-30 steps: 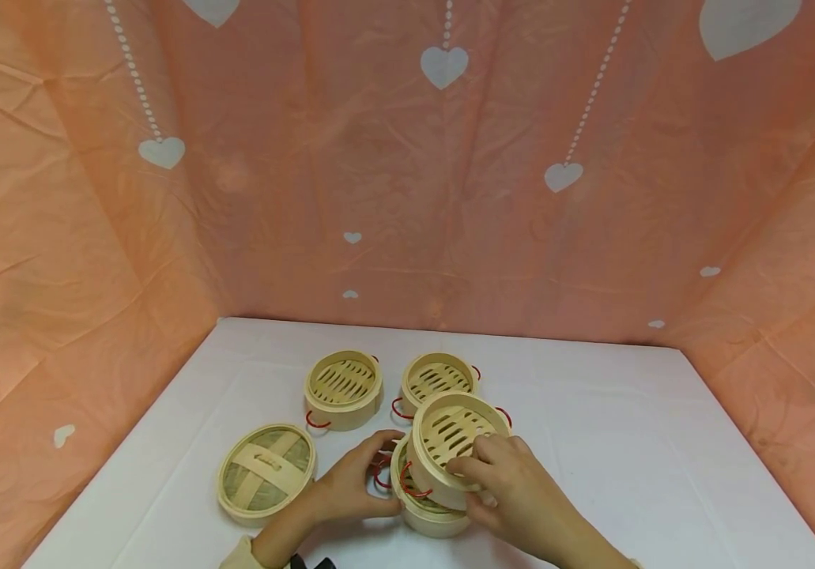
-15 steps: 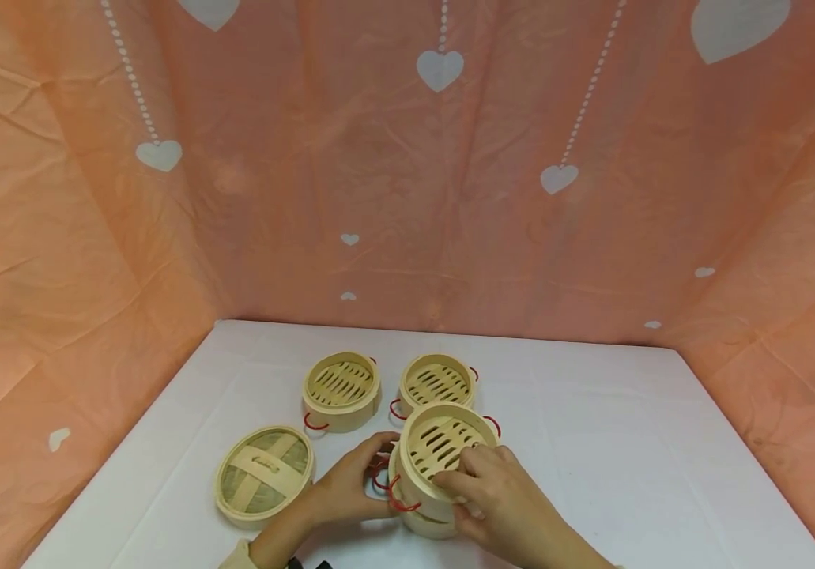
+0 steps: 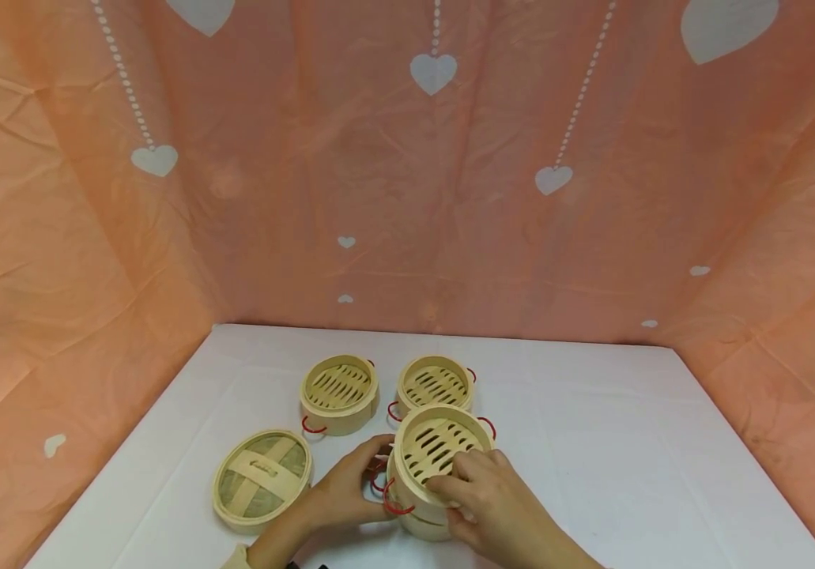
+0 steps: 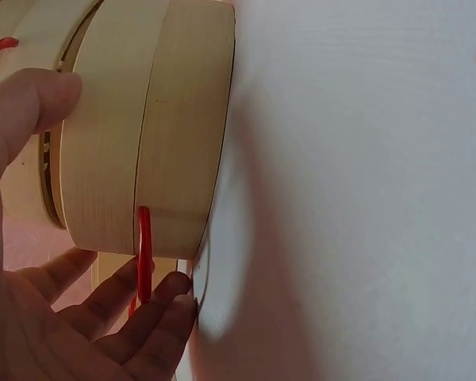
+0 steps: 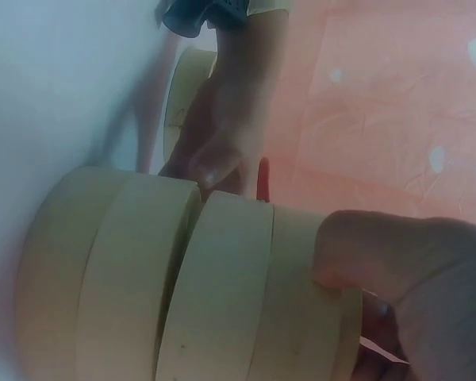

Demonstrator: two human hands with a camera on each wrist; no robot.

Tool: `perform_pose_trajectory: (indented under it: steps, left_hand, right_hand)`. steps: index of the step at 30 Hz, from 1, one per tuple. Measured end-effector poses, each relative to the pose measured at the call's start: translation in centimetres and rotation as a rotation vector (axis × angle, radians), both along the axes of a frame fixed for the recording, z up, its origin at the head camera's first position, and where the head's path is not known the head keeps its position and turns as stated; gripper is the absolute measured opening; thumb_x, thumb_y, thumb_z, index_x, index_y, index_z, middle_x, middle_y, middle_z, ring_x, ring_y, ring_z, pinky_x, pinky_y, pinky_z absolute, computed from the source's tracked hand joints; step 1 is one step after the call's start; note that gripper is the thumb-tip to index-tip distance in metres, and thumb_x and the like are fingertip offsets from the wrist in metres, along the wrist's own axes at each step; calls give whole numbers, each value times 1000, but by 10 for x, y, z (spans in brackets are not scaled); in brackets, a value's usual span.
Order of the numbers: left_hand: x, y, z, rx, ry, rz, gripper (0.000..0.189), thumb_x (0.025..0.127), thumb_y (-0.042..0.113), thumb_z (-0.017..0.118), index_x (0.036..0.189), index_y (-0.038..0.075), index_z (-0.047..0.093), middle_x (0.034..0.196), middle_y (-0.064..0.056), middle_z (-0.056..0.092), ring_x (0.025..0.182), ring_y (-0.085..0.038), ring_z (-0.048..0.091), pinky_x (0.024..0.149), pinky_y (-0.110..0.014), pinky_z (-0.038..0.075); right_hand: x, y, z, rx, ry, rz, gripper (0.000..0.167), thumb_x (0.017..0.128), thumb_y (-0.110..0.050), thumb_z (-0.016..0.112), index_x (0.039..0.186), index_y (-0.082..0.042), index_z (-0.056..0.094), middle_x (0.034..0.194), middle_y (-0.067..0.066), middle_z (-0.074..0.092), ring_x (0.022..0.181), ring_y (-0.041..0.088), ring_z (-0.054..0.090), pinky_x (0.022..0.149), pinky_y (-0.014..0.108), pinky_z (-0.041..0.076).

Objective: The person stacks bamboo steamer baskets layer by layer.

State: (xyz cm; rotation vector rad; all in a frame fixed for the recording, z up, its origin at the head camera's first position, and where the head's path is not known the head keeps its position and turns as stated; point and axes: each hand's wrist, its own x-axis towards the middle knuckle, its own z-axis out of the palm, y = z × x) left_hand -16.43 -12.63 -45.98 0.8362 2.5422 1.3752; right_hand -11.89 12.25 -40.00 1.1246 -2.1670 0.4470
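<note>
While my right hand (image 3: 499,499) pinches the upper steamer (image 3: 417,476) at the lower centre of the frame, my left hand (image 3: 347,488) has its fingers apart, touching the lower steamer (image 4: 143,135). I expect light, stiff bamboo, best held by the wall, not the red handle (image 4: 145,258).

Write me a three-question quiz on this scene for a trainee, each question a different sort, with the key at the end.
1. Multiple choice: which grip holds the upper basket by its wall? A) left; B) right; C) neither.
2. Short answer: in the right wrist view, does the upper basket sit flush on the lower basket?
3. True or false: the lid lies to the left of the lower basket in the head view.

Key: 1. B, the right grip. 2. No, a narrow dark gap shows between their walls. 3. True.
</note>
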Motion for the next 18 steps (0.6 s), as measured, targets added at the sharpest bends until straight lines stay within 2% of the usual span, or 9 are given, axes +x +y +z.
perform_pose_trajectory:
  steps: [13, 18]
  left_hand:
    - [0, 0, 0, 17, -4, -2, 81, 71, 37, 84, 138, 23, 42, 129, -2, 56, 117, -25, 58, 100, -35, 48]
    - [-1, 0, -3, 32, -1, -10, 82, 71, 38, 84, 139, 25, 41, 129, 2, 56, 119, -20, 56, 102, -34, 48]
  right_hand:
    - [-1, -3, -1, 9, 5, -2, 46, 53, -10, 77, 94, -27, 69, 74, -12, 45, 75, 7, 50, 69, 24, 38]
    - [-1, -4, 0, 26, -2, -4, 44, 54, -11, 77, 95, -26, 70, 76, -13, 48, 76, 7, 51, 71, 24, 38]
